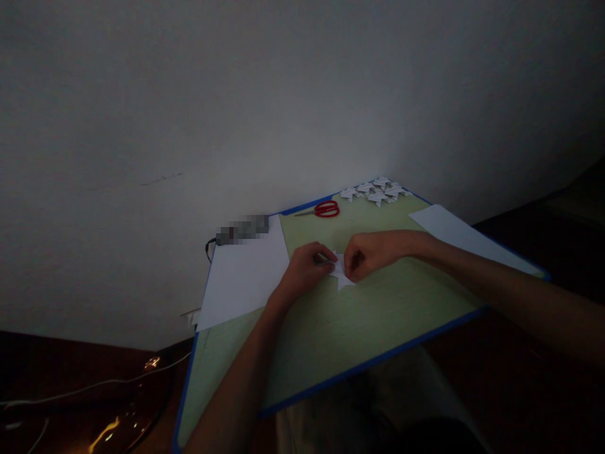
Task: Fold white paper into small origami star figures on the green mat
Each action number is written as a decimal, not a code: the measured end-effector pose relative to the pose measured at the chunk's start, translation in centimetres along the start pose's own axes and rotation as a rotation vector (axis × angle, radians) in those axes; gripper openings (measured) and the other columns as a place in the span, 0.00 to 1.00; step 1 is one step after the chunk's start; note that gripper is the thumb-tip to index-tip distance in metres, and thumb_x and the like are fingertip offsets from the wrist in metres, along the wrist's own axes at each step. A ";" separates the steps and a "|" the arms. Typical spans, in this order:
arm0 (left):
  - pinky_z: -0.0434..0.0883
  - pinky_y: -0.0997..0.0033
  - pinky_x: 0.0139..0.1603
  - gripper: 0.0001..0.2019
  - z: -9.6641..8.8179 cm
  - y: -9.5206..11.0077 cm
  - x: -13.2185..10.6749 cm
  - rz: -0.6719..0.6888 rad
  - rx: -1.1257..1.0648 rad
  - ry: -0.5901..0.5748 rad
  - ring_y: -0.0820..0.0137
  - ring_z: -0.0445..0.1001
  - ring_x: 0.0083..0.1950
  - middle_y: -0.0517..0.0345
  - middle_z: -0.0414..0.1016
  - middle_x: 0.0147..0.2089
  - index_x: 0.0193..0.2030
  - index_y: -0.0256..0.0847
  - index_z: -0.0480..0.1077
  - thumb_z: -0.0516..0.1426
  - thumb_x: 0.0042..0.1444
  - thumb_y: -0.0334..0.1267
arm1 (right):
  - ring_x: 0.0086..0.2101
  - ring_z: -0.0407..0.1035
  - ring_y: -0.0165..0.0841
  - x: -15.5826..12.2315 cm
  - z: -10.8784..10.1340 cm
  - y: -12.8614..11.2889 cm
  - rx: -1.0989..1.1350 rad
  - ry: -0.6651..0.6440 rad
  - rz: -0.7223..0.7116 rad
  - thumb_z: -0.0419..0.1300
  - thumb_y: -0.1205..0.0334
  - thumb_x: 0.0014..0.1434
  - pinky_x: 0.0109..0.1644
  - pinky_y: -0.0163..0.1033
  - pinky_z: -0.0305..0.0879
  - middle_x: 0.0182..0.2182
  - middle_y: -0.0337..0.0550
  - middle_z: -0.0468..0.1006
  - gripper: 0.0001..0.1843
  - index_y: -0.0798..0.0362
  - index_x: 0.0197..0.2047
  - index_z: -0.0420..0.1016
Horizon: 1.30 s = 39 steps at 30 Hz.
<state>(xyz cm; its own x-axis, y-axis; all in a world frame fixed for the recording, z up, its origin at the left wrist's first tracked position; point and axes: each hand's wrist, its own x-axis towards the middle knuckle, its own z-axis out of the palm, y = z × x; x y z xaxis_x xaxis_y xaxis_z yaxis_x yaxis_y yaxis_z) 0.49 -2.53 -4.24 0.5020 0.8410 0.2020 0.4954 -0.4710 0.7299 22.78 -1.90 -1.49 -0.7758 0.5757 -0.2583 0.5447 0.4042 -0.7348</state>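
Observation:
A small folded white paper piece (341, 275) lies on the green board (331, 328) with a blue edge. My left hand (305, 270) pinches its left side with curled fingers. My right hand (368, 253) is closed on its right side, fingers pressed down onto the paper. Both hands meet over the piece near the middle of the board.
Red-handled scissors (326, 209) lie at the board's far edge. Several finished folded paper shapes (375, 190) sit in the far corner. White sheets lie at the left (243, 277) and right (454, 230). A wall stands close behind; cables (94, 384) run on the dark floor at left.

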 end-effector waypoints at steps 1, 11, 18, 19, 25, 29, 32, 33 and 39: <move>0.70 0.73 0.37 0.07 0.0 0.0 0.0 0.002 -0.002 0.000 0.71 0.75 0.34 0.57 0.79 0.35 0.36 0.38 0.80 0.63 0.49 0.27 | 0.34 0.75 0.33 0.0 0.0 0.0 0.009 -0.014 0.004 0.65 0.58 0.53 0.38 0.34 0.66 0.33 0.43 0.84 0.14 0.57 0.39 0.84; 0.70 0.72 0.38 0.08 -0.1 0.0 0.1 -0.021 -0.052 -0.015 0.71 0.75 0.34 0.56 0.80 0.34 0.36 0.38 0.80 0.62 0.49 0.27 | 0.33 0.73 0.33 0.6 0.1 0.3 0.039 -0.009 0.046 0.68 0.61 0.49 0.37 0.35 0.65 0.32 0.41 0.81 0.12 0.56 0.37 0.79; 0.70 0.73 0.37 0.06 -0.1 0.0 0.1 -0.029 -0.092 -0.020 0.71 0.76 0.33 0.57 0.81 0.34 0.35 0.38 0.80 0.62 0.50 0.29 | 0.30 0.69 0.31 1.2 -0.4 -1.0 -0.070 -0.056 0.185 0.69 0.63 0.45 0.32 0.34 0.60 0.28 0.37 0.75 0.15 0.55 0.35 0.71; 0.70 0.73 0.36 0.06 -0.1 0.0 0.1 -0.039 -0.095 -0.021 0.71 0.76 0.33 0.57 0.81 0.33 0.36 0.38 0.80 0.62 0.50 0.29 | 0.29 0.68 0.31 1.2 -0.4 -1.2 -0.078 -0.071 0.202 0.68 0.62 0.45 0.32 0.34 0.59 0.28 0.37 0.74 0.14 0.55 0.35 0.70; 0.71 0.72 0.37 0.10 0.2 -0.3 0.3 -0.057 -0.092 0.020 0.70 0.77 0.33 0.57 0.81 0.32 0.34 0.37 0.79 0.57 0.50 0.25 | 0.30 0.69 0.31 1.3 -0.6 -2.1 -0.099 -0.097 0.249 0.68 0.63 0.43 0.31 0.34 0.60 0.28 0.38 0.74 0.14 0.55 0.33 0.71; 0.72 0.70 0.42 0.10 0.2 -0.4 0.2 -0.029 -0.098 0.013 0.69 0.78 0.37 0.56 0.82 0.35 0.36 0.38 0.79 0.55 0.54 0.27 | 0.29 0.69 0.32 1.3 -0.6 -2.1 -0.057 -0.105 0.248 0.68 0.62 0.42 0.31 0.35 0.61 0.26 0.37 0.74 0.14 0.55 0.33 0.71; 0.72 0.69 0.46 0.10 0.0 -0.2 0.1 -0.007 -0.107 -0.001 0.68 0.78 0.41 0.56 0.82 0.38 0.39 0.39 0.78 0.54 0.58 0.31 | 0.29 0.70 0.33 1.3 -0.6 -2.0 -0.016 -0.093 0.272 0.69 0.62 0.41 0.32 0.36 0.62 0.25 0.36 0.74 0.15 0.55 0.33 0.71; 0.72 0.69 0.46 0.10 0.0 -0.1 0.1 -0.006 -0.106 -0.011 0.68 0.78 0.42 0.56 0.82 0.39 0.41 0.39 0.78 0.55 0.59 0.33 | 0.29 0.71 0.33 1.3 -0.7 -1.9 -0.002 -0.091 0.276 0.69 0.62 0.41 0.32 0.36 0.63 0.24 0.36 0.74 0.15 0.55 0.32 0.71; 0.73 0.69 0.43 0.14 -0.7 0.1 -0.1 -0.007 -0.086 -0.085 0.66 0.78 0.40 0.52 0.82 0.39 0.39 0.38 0.79 0.60 0.60 0.48 | 0.25 0.70 0.29 1.2 -0.4 -1.2 0.116 -0.081 0.281 0.70 0.62 0.41 0.30 0.34 0.64 0.23 0.33 0.72 0.18 0.55 0.33 0.67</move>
<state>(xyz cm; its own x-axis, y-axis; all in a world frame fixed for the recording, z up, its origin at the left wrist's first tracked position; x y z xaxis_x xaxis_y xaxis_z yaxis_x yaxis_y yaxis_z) -0.04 -2.47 -3.75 0.5588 0.8169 0.1430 0.4386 -0.4375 0.7850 21.32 -1.43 -0.63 -0.6258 0.5927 -0.5071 0.7048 0.1512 -0.6931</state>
